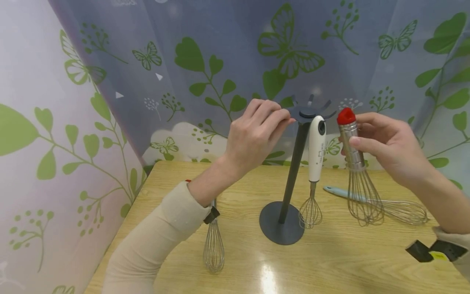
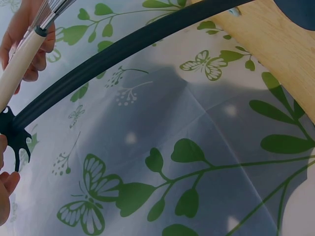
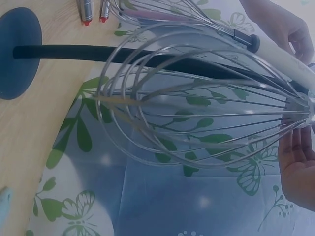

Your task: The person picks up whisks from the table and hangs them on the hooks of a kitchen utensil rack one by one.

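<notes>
My left hand (image 1: 255, 132) grips the edge of the hooked top (image 1: 306, 113) of a dark utensil stand (image 1: 291, 175); in the left wrist view its fingertips touch the hooks. From that top hangs a white-handled whisk (image 1: 316, 151), wires downward. To the right of the stand, my right hand (image 1: 389, 145) holds a steel-handled whisk (image 1: 352, 143) with a red end cap, thumb and fingers around the handle. That whisk is raised and upright, its wire loops (image 3: 197, 103) large in the right wrist view. Its red end stands near the hooks, apart from them.
A whisk with a light-blue handle (image 1: 343, 192) lies on the wooden table (image 1: 235, 228) at right. Another whisk (image 1: 213, 251) lies partly hidden under my left forearm. Two red-tipped handles (image 3: 86, 12) show in the right wrist view. A patterned curtain (image 1: 220, 49) hangs behind.
</notes>
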{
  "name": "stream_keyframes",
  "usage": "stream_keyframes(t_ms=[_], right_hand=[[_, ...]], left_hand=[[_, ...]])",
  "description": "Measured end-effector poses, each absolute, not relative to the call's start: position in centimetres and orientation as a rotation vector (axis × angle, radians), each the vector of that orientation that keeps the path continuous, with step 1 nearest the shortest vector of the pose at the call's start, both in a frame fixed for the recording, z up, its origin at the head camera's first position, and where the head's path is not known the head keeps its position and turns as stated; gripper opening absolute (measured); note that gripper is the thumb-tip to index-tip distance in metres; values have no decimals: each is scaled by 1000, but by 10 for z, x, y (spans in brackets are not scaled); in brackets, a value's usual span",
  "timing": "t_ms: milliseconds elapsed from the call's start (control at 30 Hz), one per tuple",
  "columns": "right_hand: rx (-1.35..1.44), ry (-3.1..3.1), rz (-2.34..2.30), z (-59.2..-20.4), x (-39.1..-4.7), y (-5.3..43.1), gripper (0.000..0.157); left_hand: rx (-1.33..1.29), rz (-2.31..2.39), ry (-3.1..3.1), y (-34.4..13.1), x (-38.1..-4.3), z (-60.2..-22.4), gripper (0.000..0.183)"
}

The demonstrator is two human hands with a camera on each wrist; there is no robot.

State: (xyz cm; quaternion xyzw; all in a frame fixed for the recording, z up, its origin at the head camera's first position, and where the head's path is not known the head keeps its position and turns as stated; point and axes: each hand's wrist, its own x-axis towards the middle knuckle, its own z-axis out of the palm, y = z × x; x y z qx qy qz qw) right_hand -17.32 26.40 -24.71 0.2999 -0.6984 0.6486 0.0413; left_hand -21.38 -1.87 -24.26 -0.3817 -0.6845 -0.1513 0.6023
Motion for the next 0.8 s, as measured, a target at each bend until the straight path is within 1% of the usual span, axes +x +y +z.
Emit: stream_keyframes(t_ms=[200,533,800], right_hand=[[797,-2262,1900,-243,-173,266,34],[889,-2217,2026,-238,-179,270,33],[857,-2308,1918,-236,-184,273,31]], left_hand=[[-886,-350,-1587,-18,-214,-242,18],[-888,-353,-1587,-18,-213,-242,19],[-887,-356,-1584,-18,-214,-243,19]])
